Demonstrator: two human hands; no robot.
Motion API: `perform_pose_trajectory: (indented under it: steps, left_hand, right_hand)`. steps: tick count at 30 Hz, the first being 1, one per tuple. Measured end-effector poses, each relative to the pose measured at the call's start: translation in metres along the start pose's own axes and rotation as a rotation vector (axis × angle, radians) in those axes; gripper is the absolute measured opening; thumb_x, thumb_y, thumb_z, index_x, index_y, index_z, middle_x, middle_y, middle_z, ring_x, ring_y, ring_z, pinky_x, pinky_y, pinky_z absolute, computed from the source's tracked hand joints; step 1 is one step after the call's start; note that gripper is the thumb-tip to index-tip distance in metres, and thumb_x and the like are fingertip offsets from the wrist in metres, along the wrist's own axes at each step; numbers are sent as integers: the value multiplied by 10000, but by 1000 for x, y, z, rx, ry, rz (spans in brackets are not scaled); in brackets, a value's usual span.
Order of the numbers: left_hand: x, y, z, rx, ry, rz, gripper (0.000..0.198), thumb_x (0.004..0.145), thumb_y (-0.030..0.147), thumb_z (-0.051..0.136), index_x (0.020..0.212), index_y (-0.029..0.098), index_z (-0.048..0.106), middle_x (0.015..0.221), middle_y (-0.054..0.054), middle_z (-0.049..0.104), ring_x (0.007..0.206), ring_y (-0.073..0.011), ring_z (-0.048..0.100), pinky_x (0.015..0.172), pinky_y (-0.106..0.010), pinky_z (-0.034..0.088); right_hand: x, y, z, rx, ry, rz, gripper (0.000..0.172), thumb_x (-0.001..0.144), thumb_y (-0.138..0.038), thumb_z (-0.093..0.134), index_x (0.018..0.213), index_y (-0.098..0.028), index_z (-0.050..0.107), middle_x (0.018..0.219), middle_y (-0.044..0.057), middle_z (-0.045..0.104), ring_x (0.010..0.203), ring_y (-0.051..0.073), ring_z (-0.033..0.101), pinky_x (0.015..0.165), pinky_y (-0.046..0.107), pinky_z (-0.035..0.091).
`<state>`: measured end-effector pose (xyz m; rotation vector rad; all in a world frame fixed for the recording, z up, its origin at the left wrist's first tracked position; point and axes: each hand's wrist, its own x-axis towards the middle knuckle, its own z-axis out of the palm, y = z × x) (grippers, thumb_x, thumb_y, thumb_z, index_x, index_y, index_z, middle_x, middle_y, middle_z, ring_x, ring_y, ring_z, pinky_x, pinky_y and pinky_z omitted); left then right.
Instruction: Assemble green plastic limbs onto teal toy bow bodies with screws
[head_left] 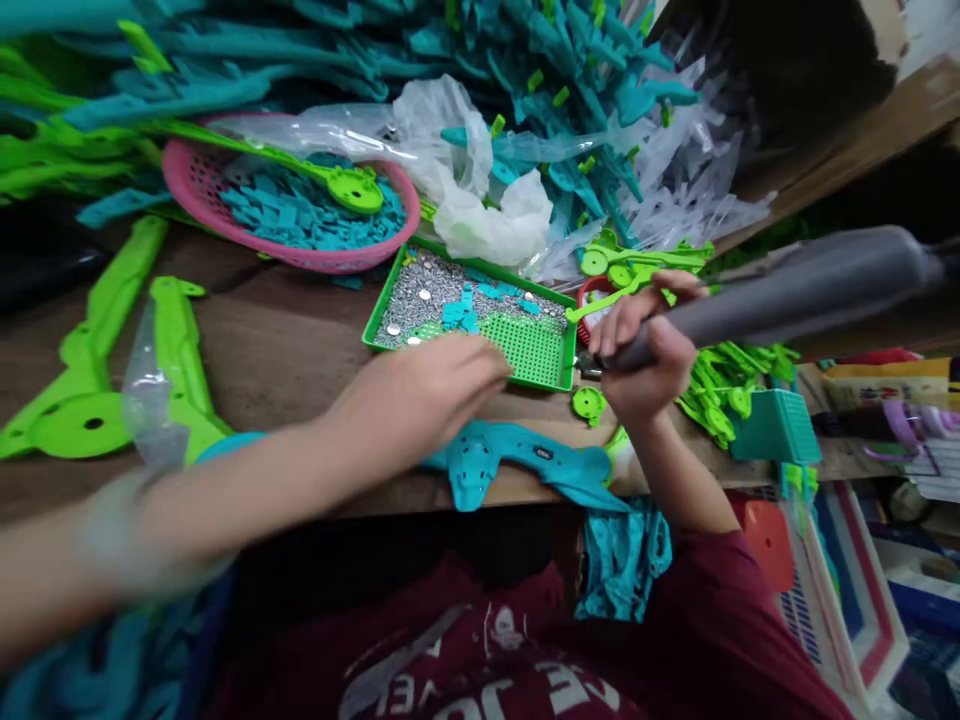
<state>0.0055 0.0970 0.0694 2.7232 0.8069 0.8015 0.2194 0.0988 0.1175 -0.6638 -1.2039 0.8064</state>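
Observation:
My right hand (649,350) is wrapped round a grey electric screwdriver (795,290), its bit end pointing left beside the tray. My left hand (431,385) is over the near edge of a green tray (566,365), blurred, fingers curled together; whatever is between the fingertips is hidden. Many small silver screws (427,285) and several turquoise plastic pieces (459,312) lie in the tray. Below my hands, a turquoise plastic part (517,450) with a dark label lies along the table's front edge, partly covered by my left forearm.
A pink basket (300,262) of small turquoise pieces stands behind the tray. Lime-green parts (75,370) lie at left, with more (712,390) at right near a teal box (776,425). Turquoise parts (337,60) and plastic bags (487,210) are heaped at the back.

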Motion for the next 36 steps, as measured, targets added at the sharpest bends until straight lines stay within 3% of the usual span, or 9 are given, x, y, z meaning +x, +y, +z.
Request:
perform_pose_trajectory:
  steps: [2, 4, 7, 12, 16, 19, 23, 28, 36]
  left_hand:
    - [53, -32, 14, 144, -63, 58, 254, 1013, 161, 452, 1093, 110, 687, 1059, -117, 711, 954, -224, 663, 767, -334, 513]
    - [94, -62, 33, 298, -214, 198, 216, 971, 93, 493, 1022, 107, 702, 994, -114, 707, 902, -225, 647, 709, -321, 470]
    - [118, -90, 55, 378, -295, 370, 179, 950, 71, 531, 938, 137, 697, 973, -100, 692, 868, -208, 619, 681, -312, 422]
    - [108, -100, 44, 364, -274, 328, 241, 963, 70, 463, 874, 161, 668, 895, -95, 662, 814, -221, 595, 675, -333, 421]
    - [104, -90, 18, 289, -304, -14, 344, 967, 54, 343, 863, 127, 663, 841, -80, 631, 723, -195, 584, 679, -328, 459]
    - [94, -83, 7, 183, -262, -197, 328, 1023, 182, 367, 933, 105, 673, 822, -52, 637, 698, -172, 597, 675, -307, 484]
    - [57, -74, 2, -98, -221, -169, 321, 1020, 328, 459, 967, 162, 728, 899, -55, 719, 783, -193, 677, 701, -308, 526]
    - [8, -51, -8, -343, -214, -136, 322, 1031, 327, 440, 964, 213, 735, 771, -5, 718, 629, -129, 678, 554, -207, 518]
    - [5, -25, -11, -502, -373, -305, 234, 1010, 387, 469, 929, 230, 622, 578, 80, 660, 429, -107, 626, 360, -156, 441]
  right_hand:
    - [13, 13, -6, -13, 126, -5, 242, 775, -314, 649, 990, -279, 543, 564, -97, 464, 417, 91, 445, 424, 233, 433]
    - [15, 25, -15, -66, 179, 35, 266, 776, -315, 650, 1015, -270, 542, 569, -98, 473, 430, 97, 467, 450, 248, 440]
    - [7, 36, -32, -163, 168, 71, 300, 772, -352, 690, 1024, -255, 560, 580, -97, 481, 448, 106, 497, 488, 276, 467]
    - [7, 38, -46, -206, 136, 37, 278, 791, -377, 711, 1008, -256, 586, 600, -88, 503, 478, 106, 522, 525, 285, 488]
    - [18, 51, -41, -226, 152, 35, 286, 814, -397, 712, 1034, -270, 581, 618, -88, 537, 501, 106, 550, 556, 288, 510]
    - [23, 71, -39, -317, 189, 81, 269, 814, -472, 690, 909, -243, 586, 615, -67, 551, 557, 122, 585, 593, 303, 539]
    - [24, 100, -40, -347, 174, 122, 286, 810, -496, 678, 795, -231, 573, 588, -57, 549, 575, 125, 580, 592, 299, 540]
    - [21, 115, -43, -346, 144, 134, 282, 819, -494, 677, 847, -226, 592, 591, -64, 555, 563, 115, 576, 577, 282, 528]
    - [20, 121, -42, -218, 144, -1, 270, 817, -372, 744, 996, -237, 595, 626, -87, 616, 478, 93, 554, 512, 255, 481]
